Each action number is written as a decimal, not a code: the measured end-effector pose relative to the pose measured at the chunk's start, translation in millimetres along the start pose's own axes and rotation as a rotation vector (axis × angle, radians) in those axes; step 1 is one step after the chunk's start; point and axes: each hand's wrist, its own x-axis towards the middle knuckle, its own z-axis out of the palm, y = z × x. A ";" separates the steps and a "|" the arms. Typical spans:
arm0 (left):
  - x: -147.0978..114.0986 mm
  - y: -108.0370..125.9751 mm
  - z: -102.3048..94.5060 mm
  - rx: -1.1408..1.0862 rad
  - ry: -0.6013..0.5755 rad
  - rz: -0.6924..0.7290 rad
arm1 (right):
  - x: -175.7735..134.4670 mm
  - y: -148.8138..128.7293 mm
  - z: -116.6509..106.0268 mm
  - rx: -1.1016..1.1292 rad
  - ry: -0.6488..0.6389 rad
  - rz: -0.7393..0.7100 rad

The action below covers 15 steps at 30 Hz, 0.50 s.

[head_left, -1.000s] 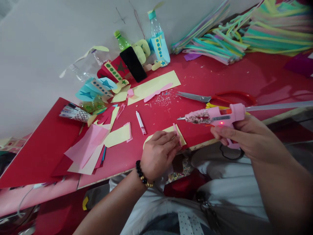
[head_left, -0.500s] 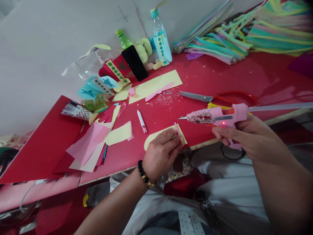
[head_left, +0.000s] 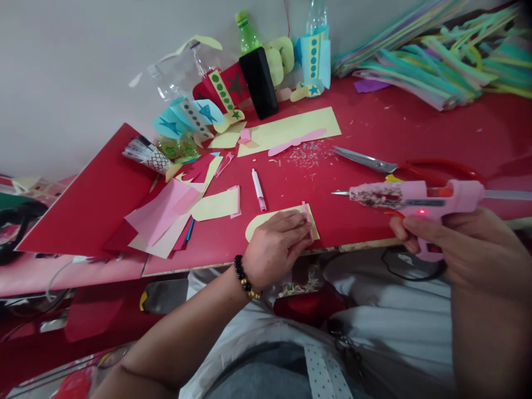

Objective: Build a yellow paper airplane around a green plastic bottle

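Observation:
My left hand [head_left: 276, 239] lies flat over a cream paper piece [head_left: 256, 223] with one rounded end. Its fingertips press on a narrow pink paper strip [head_left: 305, 208] across the squared end. In the air to the right, my right hand [head_left: 465, 238] is wrapped round the handle of a pink hot glue gun [head_left: 428, 204]. The gun's metal nozzle points left, apart from the paper, and a red light glows on its side. A similar cream piece [head_left: 214, 206] with a pink strip at its end rests to the left. Near my left hand lies a white pen [head_left: 257, 188].
Scissors [head_left: 368, 160] lie behind the glue gun. At the back stand decorated plastic bottles [head_left: 316, 55] and a black phone [head_left: 258, 83]. Pipe cleaners [head_left: 424, 72] fill the back right. Paper scraps [head_left: 162, 208] and a pen cup [head_left: 153, 158] are on the left.
The view has shifted, so the table items appear farther right. The glue gun has moved right, away from my left hand, which stays on the paper.

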 end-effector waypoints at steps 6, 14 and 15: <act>1.2 2.3 2.3 0.001 0.007 -0.029 | -0.4 -1.5 0.7 -0.001 -0.007 0.003; 1.0 0.3 3.8 -0.042 0.019 -0.058 | -1.5 0.1 -1.7 0.001 -0.024 -0.012; 0.9 0.1 4.0 -0.046 0.017 -0.060 | -1.8 -0.4 -1.6 0.000 -0.025 -0.014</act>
